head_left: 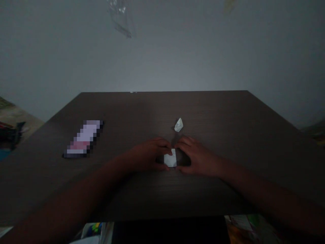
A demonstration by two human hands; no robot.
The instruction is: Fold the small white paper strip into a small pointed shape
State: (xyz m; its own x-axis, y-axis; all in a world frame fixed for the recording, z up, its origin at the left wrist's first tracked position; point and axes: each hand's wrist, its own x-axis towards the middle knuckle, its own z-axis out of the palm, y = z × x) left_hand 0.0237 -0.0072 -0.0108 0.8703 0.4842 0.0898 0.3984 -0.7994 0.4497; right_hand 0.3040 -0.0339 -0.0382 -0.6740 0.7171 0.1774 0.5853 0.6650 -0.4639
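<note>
A small white piece of paper with creases lies on the dark tabletop between my two hands. My left hand curls round its left side, the fingers and thumb pressed on its upper and lower edges. From the right, my right hand is bent in an arch, with fingertips at the paper's upper right corner and the thumb by its lower right corner. Just beyond my hands stands another folded white piece of paper, roughly pointed in shape.
On the left of the brown table lies a phone with its screen lit and blurred out. A plain wall rises behind the table, with a clear plastic bag hanging on it. Below the front edge is a white container with colourful items.
</note>
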